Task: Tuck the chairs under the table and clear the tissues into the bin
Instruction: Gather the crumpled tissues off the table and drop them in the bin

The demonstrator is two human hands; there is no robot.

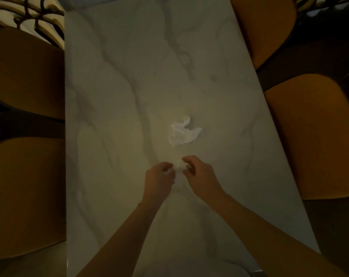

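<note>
A long marble table (129, 76) runs away from me in dim light. A crumpled white tissue (183, 131) lies loose near its middle. Just in front of it, my left hand (159, 179) and my right hand (199, 175) meet over the tabletop, both pinching a second small white tissue (178, 166) between their fingertips. Orange-yellow chairs stand along both sides: two on the left (25, 194) (27, 74) and two on the right (313, 136) (263, 25), their seats partly under the table edges. No bin is in view.
A patterned dark-and-cream rug or floor (25, 15) shows at the top left behind the far left chair. Dark floor lies between the right-hand chairs.
</note>
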